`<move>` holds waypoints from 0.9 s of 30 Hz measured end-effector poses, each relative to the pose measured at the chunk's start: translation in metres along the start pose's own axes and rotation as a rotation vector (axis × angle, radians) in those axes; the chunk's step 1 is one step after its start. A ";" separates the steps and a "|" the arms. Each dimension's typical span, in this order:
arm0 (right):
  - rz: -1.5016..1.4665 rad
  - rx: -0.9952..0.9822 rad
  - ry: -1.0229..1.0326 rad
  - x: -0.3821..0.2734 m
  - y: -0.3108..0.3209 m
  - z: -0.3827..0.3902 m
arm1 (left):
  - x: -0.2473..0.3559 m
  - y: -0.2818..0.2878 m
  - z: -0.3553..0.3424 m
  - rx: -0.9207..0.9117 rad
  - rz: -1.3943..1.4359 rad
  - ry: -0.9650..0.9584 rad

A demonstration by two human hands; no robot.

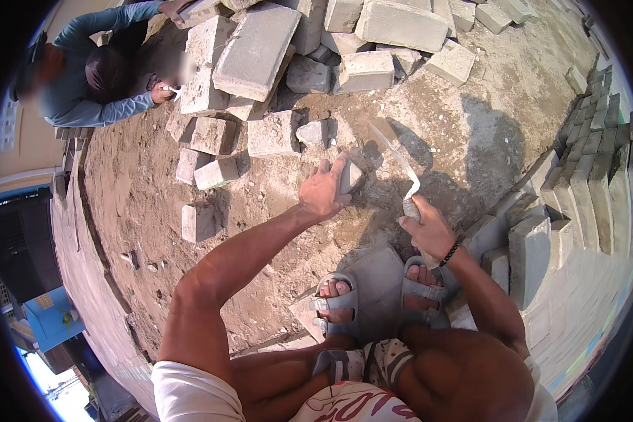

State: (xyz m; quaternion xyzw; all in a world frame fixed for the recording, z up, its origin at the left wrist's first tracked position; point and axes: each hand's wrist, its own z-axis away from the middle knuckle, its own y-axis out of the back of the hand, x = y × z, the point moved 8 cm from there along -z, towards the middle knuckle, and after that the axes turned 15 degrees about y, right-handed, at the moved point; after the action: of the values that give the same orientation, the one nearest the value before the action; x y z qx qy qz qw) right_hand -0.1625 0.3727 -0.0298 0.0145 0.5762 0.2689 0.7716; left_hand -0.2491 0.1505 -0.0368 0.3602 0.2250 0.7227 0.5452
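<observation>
My left hand [322, 190] reaches forward over the dirt, its fingers and thumb round the left side of a small broken piece of concrete block [350, 177] on the ground. To its right, my right hand [430, 231] is closed round the handle of a trowel [395, 151]. The trowel's narrow metal blade points forward and left, raised over the ground and apart from the block piece. Just beyond my left hand lie a grey stone chunk [312, 133] and a rough block [273, 133].
A heap of concrete blocks [260, 53] fills the far side. At the far left a person in a blue long-sleeved top [112, 112] bends beside it. Stacked blocks [577, 190] line the right. My sandalled feet [337, 306] rest on a flat slab [376, 281]. Loose blocks [198, 222] lie left.
</observation>
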 end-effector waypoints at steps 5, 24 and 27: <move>-0.341 0.152 -0.077 0.000 0.014 0.013 | -0.046 0.011 0.001 -0.465 1.195 0.127; -0.218 0.191 0.138 -0.037 0.018 0.001 | -0.023 -0.006 0.062 -0.981 1.771 0.198; -0.702 0.268 0.053 -0.055 0.004 0.015 | -0.010 -0.006 0.069 -0.909 1.743 0.252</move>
State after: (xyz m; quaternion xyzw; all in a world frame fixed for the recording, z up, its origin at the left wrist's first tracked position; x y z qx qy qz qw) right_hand -0.1613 0.3564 0.0247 -0.0900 0.5961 -0.0897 0.7928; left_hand -0.1905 0.1384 0.0004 0.0766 -0.3611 0.9218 -0.1186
